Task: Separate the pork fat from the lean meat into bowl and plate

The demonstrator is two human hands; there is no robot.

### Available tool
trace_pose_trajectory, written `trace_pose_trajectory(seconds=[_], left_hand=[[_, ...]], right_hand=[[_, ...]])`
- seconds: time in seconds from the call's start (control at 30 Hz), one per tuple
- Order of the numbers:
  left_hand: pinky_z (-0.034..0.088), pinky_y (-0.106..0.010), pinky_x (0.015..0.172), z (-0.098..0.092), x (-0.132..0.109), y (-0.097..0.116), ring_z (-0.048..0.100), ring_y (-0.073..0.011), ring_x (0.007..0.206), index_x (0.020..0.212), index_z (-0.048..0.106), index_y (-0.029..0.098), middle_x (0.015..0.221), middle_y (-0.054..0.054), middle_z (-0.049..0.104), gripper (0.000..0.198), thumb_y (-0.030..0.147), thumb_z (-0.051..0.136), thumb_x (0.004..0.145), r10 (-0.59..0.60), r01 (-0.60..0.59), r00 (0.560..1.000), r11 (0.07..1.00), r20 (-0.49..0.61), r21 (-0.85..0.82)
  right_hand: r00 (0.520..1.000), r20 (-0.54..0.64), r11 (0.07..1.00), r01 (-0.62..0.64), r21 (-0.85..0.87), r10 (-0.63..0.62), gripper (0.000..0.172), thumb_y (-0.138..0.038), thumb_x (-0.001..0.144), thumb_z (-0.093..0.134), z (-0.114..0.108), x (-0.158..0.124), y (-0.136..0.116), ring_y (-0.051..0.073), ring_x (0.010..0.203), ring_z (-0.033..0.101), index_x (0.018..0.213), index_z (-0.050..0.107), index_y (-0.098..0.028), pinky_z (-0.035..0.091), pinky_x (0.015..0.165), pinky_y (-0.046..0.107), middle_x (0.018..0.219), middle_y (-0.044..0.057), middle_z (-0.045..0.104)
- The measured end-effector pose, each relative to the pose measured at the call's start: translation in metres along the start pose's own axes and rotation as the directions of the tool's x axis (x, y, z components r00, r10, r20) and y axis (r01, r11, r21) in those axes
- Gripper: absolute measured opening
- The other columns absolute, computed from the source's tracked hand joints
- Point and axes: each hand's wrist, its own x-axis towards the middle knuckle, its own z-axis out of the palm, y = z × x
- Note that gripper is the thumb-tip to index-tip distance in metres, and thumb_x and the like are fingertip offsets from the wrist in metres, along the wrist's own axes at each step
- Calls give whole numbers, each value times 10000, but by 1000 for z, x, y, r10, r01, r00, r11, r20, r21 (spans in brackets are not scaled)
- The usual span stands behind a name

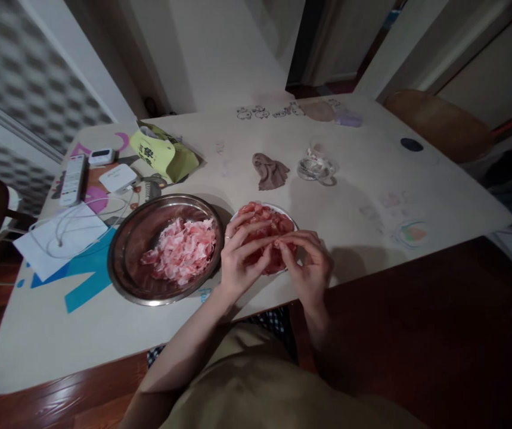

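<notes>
Both of my hands meet over a white-rimmed plate of red meat pieces (260, 213). My left hand (243, 256) has thumb and fingers pinched together, its fingers over the meat. My right hand (308, 262) pinches from the other side, fingertips almost touching the left ones. A small reddish bit shows between the fingertips, too small to make out clearly. Left of the plate stands a wide metal bowl (124, 262) holding a heap of thin pink and white pieces (186, 247).
On the table (50, 339) lie a crumpled brown cloth (270, 171), a clear glass item (316, 168), a yellow-green bag (166, 155), a remote (73, 179), a white box (118, 177) with a cable, and white paper (54, 247). Wooden chairs stand at both sides.
</notes>
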Motion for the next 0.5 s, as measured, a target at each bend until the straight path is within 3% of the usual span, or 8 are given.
trace_pose_trajectory(seconds=[0.33, 0.5], left_hand=[[501, -537, 1099, 2, 0, 1, 563, -248, 1280, 1037, 768, 250, 1192, -44, 735, 139, 211, 733, 908, -50, 50, 999, 999, -2, -12], [501, -556, 1093, 1, 0, -1, 551, -254, 1301, 1054, 767, 262, 1209, -41, 734, 139, 238, 701, 934, -54, 54, 998, 999, 29, 7]], right_hand=[[999, -12, 998, 34, -57, -34, 87, -186, 907, 701, 0, 2, 0, 157, 861, 684, 897, 731, -267, 532, 838, 353, 895, -15, 758], [1000, 0, 998, -15, -64, 15, 69, -249, 924, 682, 0, 1, 1, 170, 851, 691, 875, 728, -264, 555, 843, 380, 875, 3, 754]])
